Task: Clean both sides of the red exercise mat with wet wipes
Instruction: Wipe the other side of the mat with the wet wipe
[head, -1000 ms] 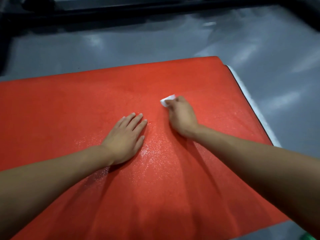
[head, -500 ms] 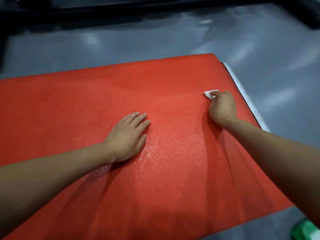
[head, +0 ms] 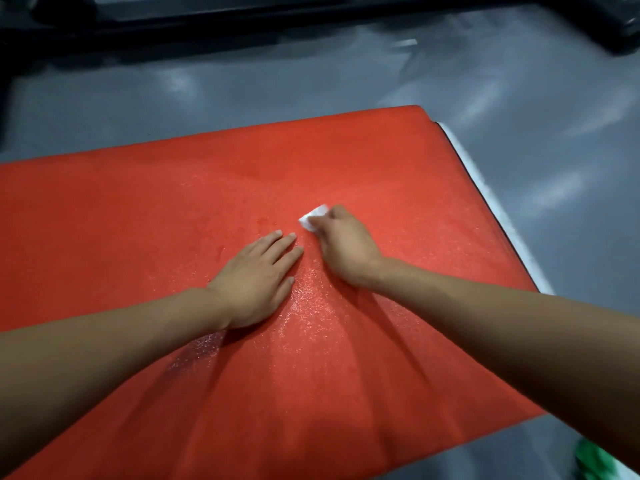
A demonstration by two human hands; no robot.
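The red exercise mat (head: pixel 138 209) lies spread flat on the grey floor (head: pixel 519 133) in front of you. Your left hand (head: pixel 254 278) presses palm-down on its middle, fingers straight and together. Just beside it, your right hand (head: pixel 346 247) pinches 1 folded white wet wipe (head: pixel 311 216) against the mat's glistening surface.

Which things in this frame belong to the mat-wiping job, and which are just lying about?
In the job:
red mat, spread flat
white wet wipe, gripped by the right hand
left hand, resting flat on the mat

Lying about:
green object, bottom right corner, mostly cut off
white strip along the mat's right edge
dark frame beyond the grey floor
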